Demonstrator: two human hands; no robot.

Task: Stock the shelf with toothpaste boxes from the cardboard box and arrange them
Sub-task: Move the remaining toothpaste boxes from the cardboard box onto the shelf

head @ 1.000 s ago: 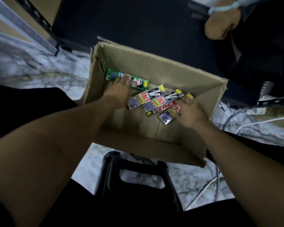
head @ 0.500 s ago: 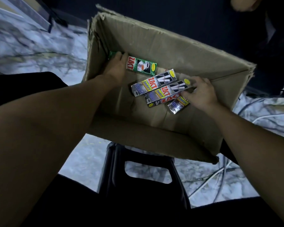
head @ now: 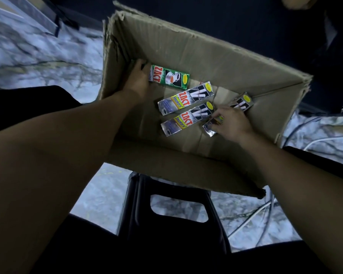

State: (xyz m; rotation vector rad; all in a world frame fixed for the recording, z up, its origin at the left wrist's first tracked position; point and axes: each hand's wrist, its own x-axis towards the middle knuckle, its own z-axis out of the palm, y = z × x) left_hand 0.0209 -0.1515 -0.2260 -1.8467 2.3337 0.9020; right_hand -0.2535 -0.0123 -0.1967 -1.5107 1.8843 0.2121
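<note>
My left hand grips one end of the green toothpaste box, upper centre, inside the cardboard box. Right hand clamps a silver toothpaste box, centre right.

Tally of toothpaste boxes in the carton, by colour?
green box: 1
silver box: 3 (second; third partly under the right hand)
total: 4
</note>
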